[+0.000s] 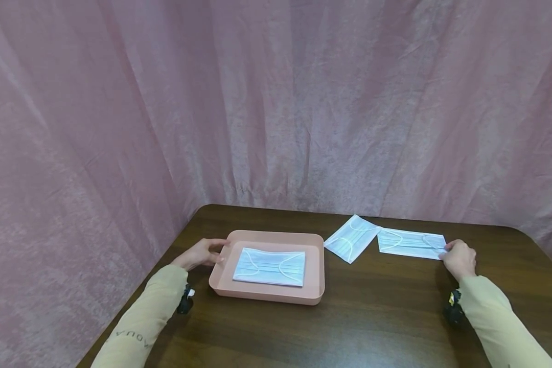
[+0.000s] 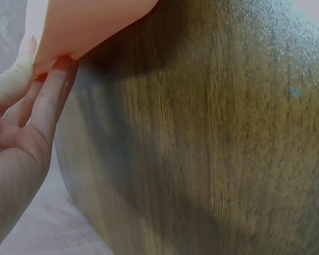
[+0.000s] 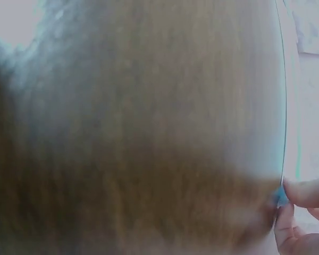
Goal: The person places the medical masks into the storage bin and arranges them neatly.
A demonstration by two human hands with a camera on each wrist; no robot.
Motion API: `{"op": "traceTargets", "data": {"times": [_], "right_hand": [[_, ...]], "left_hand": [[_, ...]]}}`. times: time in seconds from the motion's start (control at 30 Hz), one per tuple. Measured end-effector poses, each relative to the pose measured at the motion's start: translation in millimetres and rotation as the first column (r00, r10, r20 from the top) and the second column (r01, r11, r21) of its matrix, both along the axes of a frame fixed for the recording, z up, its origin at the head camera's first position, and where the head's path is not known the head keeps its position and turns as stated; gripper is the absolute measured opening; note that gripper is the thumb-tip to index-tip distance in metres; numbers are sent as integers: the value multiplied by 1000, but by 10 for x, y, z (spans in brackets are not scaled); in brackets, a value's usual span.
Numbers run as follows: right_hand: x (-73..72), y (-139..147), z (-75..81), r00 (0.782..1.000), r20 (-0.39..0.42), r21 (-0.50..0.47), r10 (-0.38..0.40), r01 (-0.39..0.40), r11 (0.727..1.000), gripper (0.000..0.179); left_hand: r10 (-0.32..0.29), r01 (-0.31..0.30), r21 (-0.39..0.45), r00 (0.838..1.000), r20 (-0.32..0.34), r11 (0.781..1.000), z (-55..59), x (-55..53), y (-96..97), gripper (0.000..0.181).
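A pink tray (image 1: 267, 295) sits on the table with a light blue face mask (image 1: 269, 267) lying flat inside it. My left hand (image 1: 203, 253) pinches the tray's left side between thumb and fingers; the left wrist view shows the tray (image 2: 90, 26) wall between the thumb and fingers of that hand (image 2: 26, 117). At the right, my right hand (image 1: 460, 258) pinches the right end of another blue face mask (image 1: 411, 243). The right wrist view shows thumb and fingertips of this hand (image 3: 303, 212) meeting at a blue edge.
Between the tray and the held mask, a third face mask (image 1: 352, 238) lies at an angle, its upper right corner meeting the held mask's left end. The brown wooden table (image 1: 372, 317) has a pink curtain (image 1: 303, 102) behind it and at its left.
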State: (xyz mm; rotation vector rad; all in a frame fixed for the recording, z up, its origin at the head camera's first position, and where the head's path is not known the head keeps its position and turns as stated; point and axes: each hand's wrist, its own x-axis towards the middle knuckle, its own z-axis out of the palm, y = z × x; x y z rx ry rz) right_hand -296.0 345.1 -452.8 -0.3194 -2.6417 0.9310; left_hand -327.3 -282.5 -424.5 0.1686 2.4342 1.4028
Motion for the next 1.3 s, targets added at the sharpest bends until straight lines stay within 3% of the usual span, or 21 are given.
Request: {"op": "traceTargets", "data": {"times": [0.3, 0.47, 0.57, 0.67, 0.77, 0.9, 1.03, 1.17, 1.3], "right_hand": [[31, 9, 41, 1000, 17, -42, 9, -8, 999, 28], [56, 54, 81, 993, 87, -161, 85, -70, 984, 38], [62, 89, 101, 980, 120, -309, 158, -114, 944, 42], [62, 123, 108, 961, 137, -454, 241, -155, 877, 48], [56, 153, 109, 937, 176, -526, 301, -169, 834, 54], [53, 181, 122, 913, 246, -511, 326, -164, 844, 60], [70, 190, 120, 926, 230, -476, 300, -162, 865, 68], [112, 198, 101, 932, 137, -466, 335, -238, 852, 50], [154, 220, 97, 900, 101, -479, 423, -329, 814, 45]], "left_hand": [[-3, 3, -3, 1000, -3, 1000, 21, 20, 15, 56], [-6, 6, 17, 1000, 10, 1000, 26, 13, 16, 55], [-26, 25, 49, 1000, 17, 998, 25, 18, 8, 56], [-45, 44, 64, 999, 20, 997, 24, 21, 3, 57], [-41, 40, 58, 999, 25, 998, 24, 19, 1, 58], [-44, 43, 51, 999, 14, 998, 32, 24, 2, 57], [-44, 44, 56, 999, 2, 997, 40, 30, 2, 57], [-53, 52, 52, 999, 3, 997, 36, 28, -4, 60], [-59, 59, 53, 998, 0, 997, 23, 24, -2, 60]]}}
